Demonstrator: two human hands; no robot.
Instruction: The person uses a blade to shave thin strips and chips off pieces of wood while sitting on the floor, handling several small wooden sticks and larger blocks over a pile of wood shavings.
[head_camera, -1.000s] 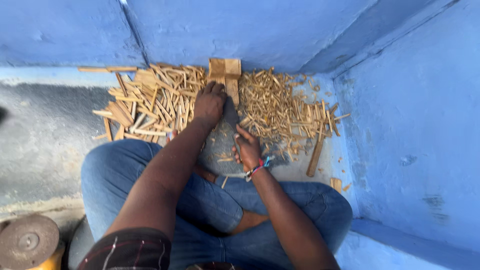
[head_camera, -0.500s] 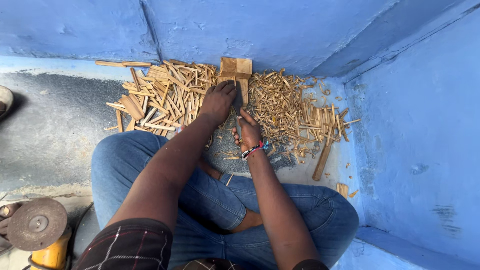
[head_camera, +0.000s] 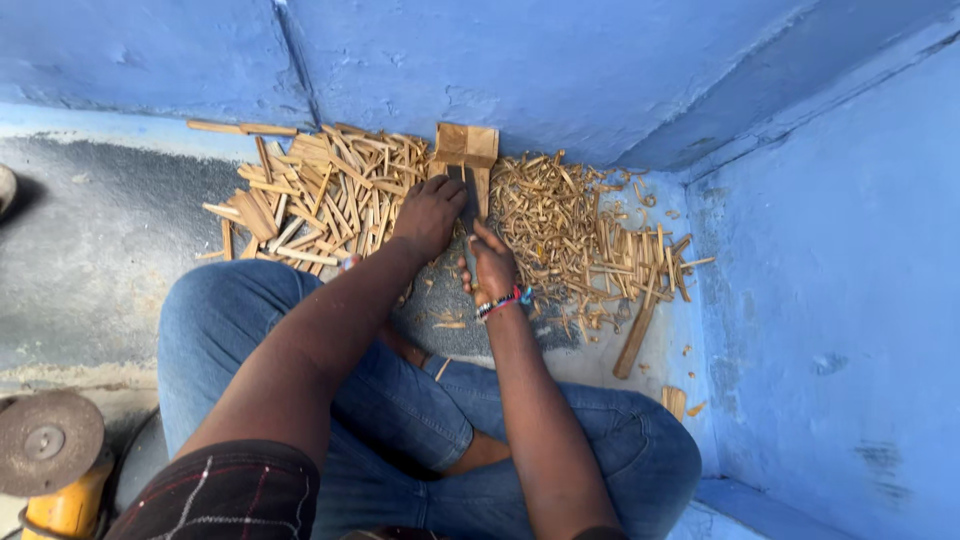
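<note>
While I look down from the head camera, blue walls (head_camera: 560, 60) fill the top and right of the view, meeting at a corner near one o'clock, and the grey floor (head_camera: 90, 260) runs off to nine o'clock. My legs in jeans (head_camera: 400, 400) sit crossed at six o'clock. At eleven o'clock lies a pile of flat sticks (head_camera: 320, 195); at two o'clock, a heap of thinner splints (head_camera: 580, 225), with one longer stick (head_camera: 635, 340) at its lower edge. A grinder (head_camera: 50, 450) with a round disc sits at eight o'clock. Between the two piles, at twelve o'clock, a wooden block (head_camera: 467, 150) stands against the wall. My left hand (head_camera: 430, 212) is closed around a dark blade (head_camera: 466, 200) set against the block. My right hand (head_camera: 492, 265), just below, has its fingers curled, but I cannot tell whether they hold anything. A bead bracelet (head_camera: 503, 302) circles that wrist.
</note>
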